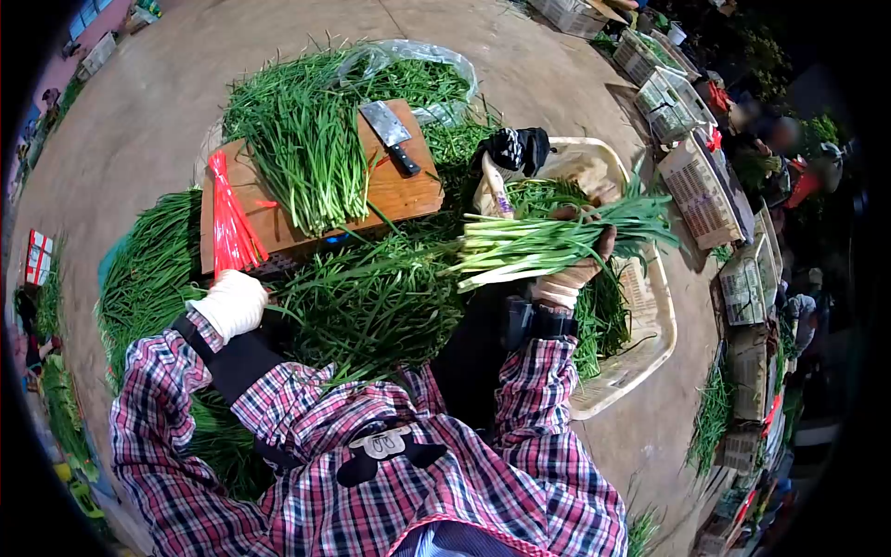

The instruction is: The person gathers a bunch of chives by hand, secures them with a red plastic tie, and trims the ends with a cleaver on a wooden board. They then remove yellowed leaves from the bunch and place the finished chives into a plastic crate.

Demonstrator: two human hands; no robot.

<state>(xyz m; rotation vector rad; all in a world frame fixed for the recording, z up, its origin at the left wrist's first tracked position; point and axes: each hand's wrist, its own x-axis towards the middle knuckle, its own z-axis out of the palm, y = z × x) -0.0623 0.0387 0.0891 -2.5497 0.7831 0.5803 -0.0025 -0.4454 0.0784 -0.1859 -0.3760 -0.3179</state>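
My right hand (571,269) grips a bunch of garlic chives (520,246), held sideways above a cream plastic basket (650,343). Its pale stems point left and the leaves spread out to the right. In a white glove, my left hand (232,304) is closed at the lower end of a bundle of red plastic ties (232,218); its fingertips are hidden. The ties lie on the left side of a wooden board (408,193). A thick pile of chives (311,158) rests across the board, and a cleaver (388,135) lies to its right.
Loose chives (371,297) fill the space before my body and to the left. A clear plastic bag (455,65) lies behind the board. Dark patterned cloth (513,151) hangs over the basket's edge. Crates (701,190) line the right side, with people beyond them.
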